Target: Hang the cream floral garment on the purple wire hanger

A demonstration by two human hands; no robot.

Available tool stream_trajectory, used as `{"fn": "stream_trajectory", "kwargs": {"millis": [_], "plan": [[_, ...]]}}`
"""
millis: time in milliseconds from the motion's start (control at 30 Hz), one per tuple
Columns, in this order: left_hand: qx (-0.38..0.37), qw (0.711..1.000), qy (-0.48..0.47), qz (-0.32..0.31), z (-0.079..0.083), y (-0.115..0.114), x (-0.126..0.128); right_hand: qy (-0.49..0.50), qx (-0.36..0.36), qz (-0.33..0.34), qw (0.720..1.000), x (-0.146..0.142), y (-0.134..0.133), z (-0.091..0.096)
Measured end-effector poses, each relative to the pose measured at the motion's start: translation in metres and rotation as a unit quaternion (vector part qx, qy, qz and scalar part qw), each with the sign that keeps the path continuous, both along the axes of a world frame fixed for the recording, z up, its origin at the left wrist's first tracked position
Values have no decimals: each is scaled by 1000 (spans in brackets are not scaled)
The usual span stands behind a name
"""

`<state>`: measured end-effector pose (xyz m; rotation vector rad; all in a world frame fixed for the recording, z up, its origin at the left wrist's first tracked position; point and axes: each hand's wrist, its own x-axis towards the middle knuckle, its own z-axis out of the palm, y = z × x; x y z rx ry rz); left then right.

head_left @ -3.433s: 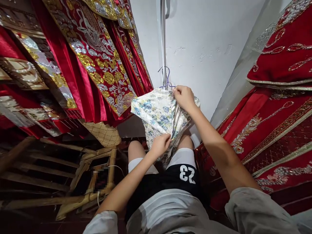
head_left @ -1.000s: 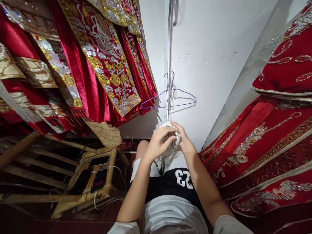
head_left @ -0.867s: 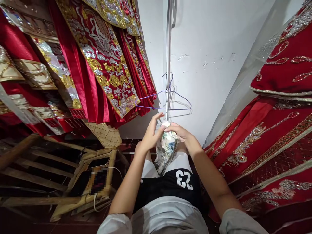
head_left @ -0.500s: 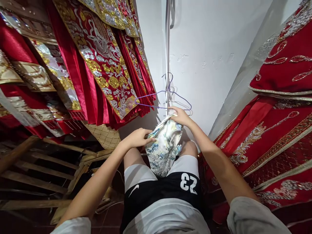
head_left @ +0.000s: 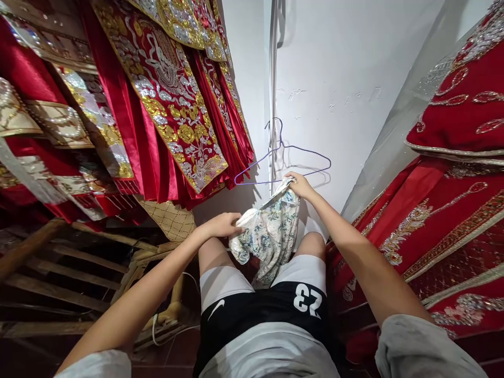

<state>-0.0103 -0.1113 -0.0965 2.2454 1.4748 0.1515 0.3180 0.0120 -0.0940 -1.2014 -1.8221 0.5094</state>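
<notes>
A white floral garment (head_left: 273, 231) with blue-green print hangs between my two hands, above my knees. My left hand (head_left: 223, 224) pinches its left edge between thumb and fingers. My right hand (head_left: 300, 185) grips the upper right edge. Just behind it is a purple wire hanger (head_left: 307, 150), whose bottom bar passes close to my right fingers; whether they touch it I cannot tell. The hanger's hook is near a white vertical pipe (head_left: 272, 100) by the wall. The garment's exact cut is hidden in its folds.
Red embroidered costumes (head_left: 185, 121) hang on the left, and more beaded red garments (head_left: 444, 205) are on the right. A wooden chair-like frame (head_left: 79, 268) stands at lower left. Ahead is a white wall (head_left: 334, 63).
The garment has been turned and spread wider, showing a different, finer-patterned side. My right hand has shifted slightly right. The purple hanger has swung round to face me and sits farther right.
</notes>
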Motion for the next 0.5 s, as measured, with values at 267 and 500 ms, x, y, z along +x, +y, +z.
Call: {"fn": "stream_trajectory", "kwargs": {"millis": [267, 500], "plan": [[279, 950, 60, 128, 31, 32, -9, -36, 21, 47, 998, 11, -47, 15], [357, 917, -174, 44, 74, 61, 10, -62, -10, 131, 989, -13, -75, 26]]}}
